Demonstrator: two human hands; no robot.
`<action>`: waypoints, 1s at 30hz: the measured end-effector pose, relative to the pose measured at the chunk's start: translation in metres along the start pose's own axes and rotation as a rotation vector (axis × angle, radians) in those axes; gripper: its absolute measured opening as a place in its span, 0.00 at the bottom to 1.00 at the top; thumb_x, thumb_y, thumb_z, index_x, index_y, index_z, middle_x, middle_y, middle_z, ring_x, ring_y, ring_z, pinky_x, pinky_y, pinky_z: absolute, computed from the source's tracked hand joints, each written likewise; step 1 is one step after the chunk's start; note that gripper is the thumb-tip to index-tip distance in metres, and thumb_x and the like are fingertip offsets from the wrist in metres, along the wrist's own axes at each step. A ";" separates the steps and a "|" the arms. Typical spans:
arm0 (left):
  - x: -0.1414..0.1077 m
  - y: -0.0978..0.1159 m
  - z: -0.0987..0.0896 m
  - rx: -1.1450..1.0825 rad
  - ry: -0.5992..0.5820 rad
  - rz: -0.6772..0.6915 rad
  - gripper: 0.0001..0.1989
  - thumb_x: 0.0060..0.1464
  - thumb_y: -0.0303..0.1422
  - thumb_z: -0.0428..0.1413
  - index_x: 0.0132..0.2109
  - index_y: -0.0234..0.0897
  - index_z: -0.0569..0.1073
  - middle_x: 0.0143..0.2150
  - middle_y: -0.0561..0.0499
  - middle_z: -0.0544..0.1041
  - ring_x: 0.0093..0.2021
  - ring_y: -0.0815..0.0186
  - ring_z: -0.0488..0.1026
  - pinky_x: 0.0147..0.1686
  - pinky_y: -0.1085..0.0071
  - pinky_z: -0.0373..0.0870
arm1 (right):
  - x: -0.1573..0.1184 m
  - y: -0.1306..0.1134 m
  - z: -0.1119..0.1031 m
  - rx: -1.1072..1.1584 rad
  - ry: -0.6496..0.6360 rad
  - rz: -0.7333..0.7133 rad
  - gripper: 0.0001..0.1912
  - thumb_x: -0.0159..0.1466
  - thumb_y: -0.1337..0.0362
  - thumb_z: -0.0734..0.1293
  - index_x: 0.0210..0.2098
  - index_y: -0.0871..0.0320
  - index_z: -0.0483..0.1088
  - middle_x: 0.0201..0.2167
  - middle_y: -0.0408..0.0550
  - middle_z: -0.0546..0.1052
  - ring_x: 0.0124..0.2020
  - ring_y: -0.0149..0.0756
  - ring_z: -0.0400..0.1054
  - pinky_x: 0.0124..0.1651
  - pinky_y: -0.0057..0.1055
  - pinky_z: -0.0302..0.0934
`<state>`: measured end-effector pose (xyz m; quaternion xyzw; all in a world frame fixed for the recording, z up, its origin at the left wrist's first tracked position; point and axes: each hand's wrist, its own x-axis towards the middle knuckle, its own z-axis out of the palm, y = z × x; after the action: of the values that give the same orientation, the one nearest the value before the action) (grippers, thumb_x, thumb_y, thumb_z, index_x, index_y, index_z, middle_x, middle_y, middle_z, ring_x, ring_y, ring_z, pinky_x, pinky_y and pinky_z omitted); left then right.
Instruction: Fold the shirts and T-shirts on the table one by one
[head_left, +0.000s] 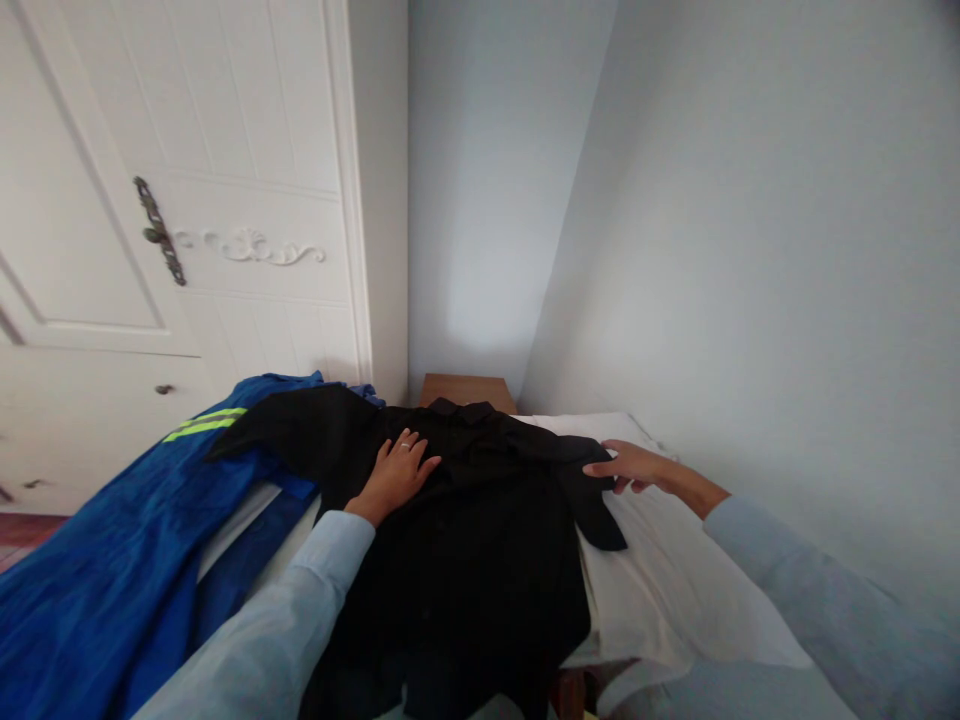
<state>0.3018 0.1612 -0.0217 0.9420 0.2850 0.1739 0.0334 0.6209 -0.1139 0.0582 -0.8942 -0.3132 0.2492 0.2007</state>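
A black garment (pixel 465 560) with short sleeves lies spread over the bed, its collar at the far side. My left hand (pixel 397 472) rests on its upper left part, fingers spread, a ring on one finger. At the garment's right sleeve is my right hand (pixel 622 467), with the thumb over the dark cloth and the other fingers bent at its edge. The garment's left sleeve overlaps blue clothing (pixel 142 540) that has a yellow-green and grey stripe.
White bedding (pixel 675 590) lies under and right of the garment. A white wardrobe (pixel 262 130) with a dark metal handle stands at the left. Beyond the bed is a small brown wooden surface (pixel 466 387) in the corner, and a pale wall (pixel 750 250) rises at the right.
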 end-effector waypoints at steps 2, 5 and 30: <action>-0.015 0.012 -0.009 -0.005 -0.034 0.040 0.27 0.68 0.46 0.44 0.64 0.33 0.66 0.68 0.36 0.64 0.72 0.48 0.51 0.66 0.45 0.53 | -0.010 -0.003 0.008 0.097 -0.105 -0.019 0.28 0.55 0.51 0.73 0.51 0.58 0.69 0.38 0.49 0.79 0.24 0.29 0.70 0.21 0.22 0.53; -0.048 0.039 -0.028 -0.071 -0.115 0.163 0.34 0.67 0.52 0.40 0.69 0.34 0.60 0.71 0.39 0.58 0.73 0.51 0.48 0.68 0.49 0.51 | -0.013 -0.005 0.022 0.171 -0.131 -0.056 0.18 0.54 0.60 0.73 0.42 0.59 0.69 0.27 0.42 0.74 0.20 0.25 0.64 0.19 0.20 0.44; -0.057 0.040 -0.057 0.048 -0.110 0.307 0.32 0.65 0.50 0.48 0.68 0.37 0.62 0.69 0.39 0.62 0.71 0.50 0.55 0.67 0.49 0.54 | -0.015 0.022 0.023 -0.545 0.331 -0.917 0.22 0.63 0.65 0.63 0.57 0.58 0.70 0.56 0.57 0.74 0.57 0.48 0.68 0.61 0.45 0.62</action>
<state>0.2585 0.0947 0.0206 0.9832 0.1393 0.1182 -0.0005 0.6075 -0.1346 0.0336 -0.7131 -0.6875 -0.0972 0.0967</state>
